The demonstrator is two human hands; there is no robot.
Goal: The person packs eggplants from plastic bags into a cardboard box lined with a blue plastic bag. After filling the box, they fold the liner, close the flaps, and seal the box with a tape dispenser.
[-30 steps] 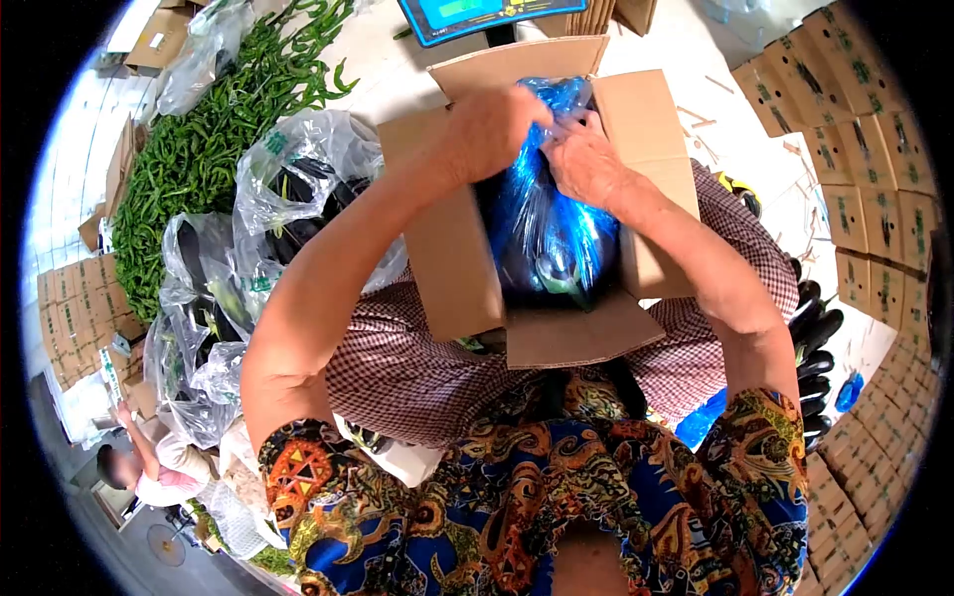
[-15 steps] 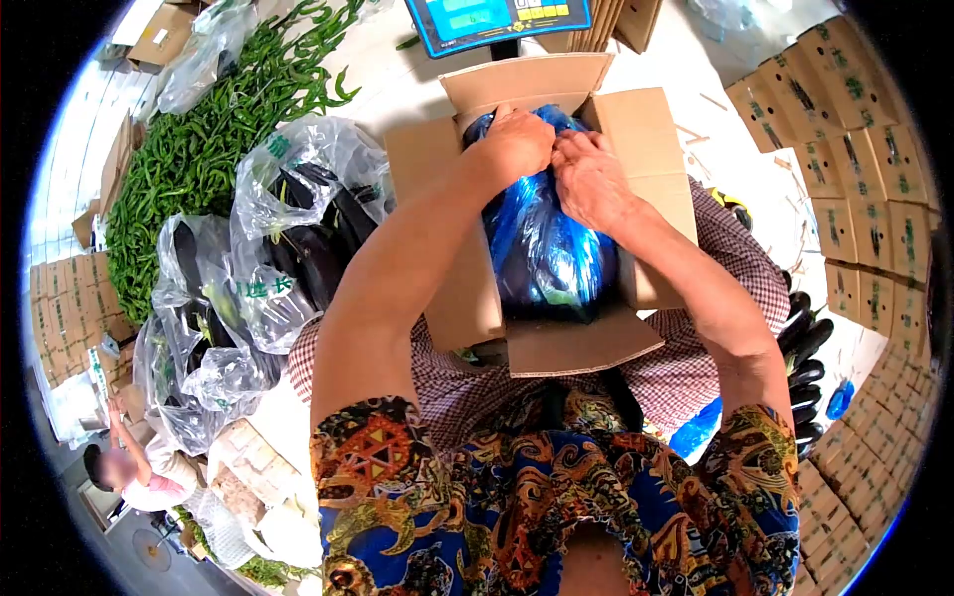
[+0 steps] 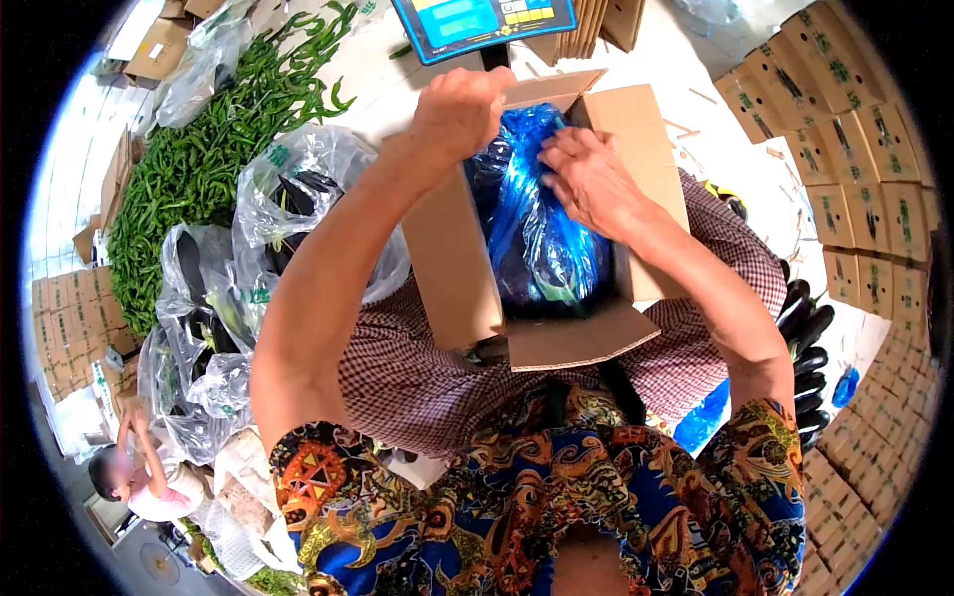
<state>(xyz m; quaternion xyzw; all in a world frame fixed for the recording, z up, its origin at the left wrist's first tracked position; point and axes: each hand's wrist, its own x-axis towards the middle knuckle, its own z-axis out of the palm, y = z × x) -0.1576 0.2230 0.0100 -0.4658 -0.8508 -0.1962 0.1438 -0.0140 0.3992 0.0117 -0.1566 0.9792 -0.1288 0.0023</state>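
Note:
In front of me stands an open cardboard box (image 3: 455, 268) with its flaps spread. Inside it is a blue plastic bag (image 3: 542, 233) with dark, glossy contents, probably eggplants. My left hand (image 3: 459, 111) is at the back left corner of the box, its fingers closed at the edge of the back flap (image 3: 556, 89); the fingertips are partly hidden. My right hand (image 3: 594, 184) rests on the upper right of the bag, fingers bent and closed against the blue film.
A blue-framed scale display (image 3: 482, 25) stands behind the box. Green peppers (image 3: 189, 169) lie heaped at left, beside clear bags (image 3: 288, 199) of eggplants. Loose eggplants (image 3: 810, 338) lie at right, near stacked cartons (image 3: 855, 149). Another person (image 3: 149, 477) is at far left.
My left hand has left the bag and moved left and back to the box's rear corner. My right hand remains on the bag, slightly lower. The back flap is now partly covered.

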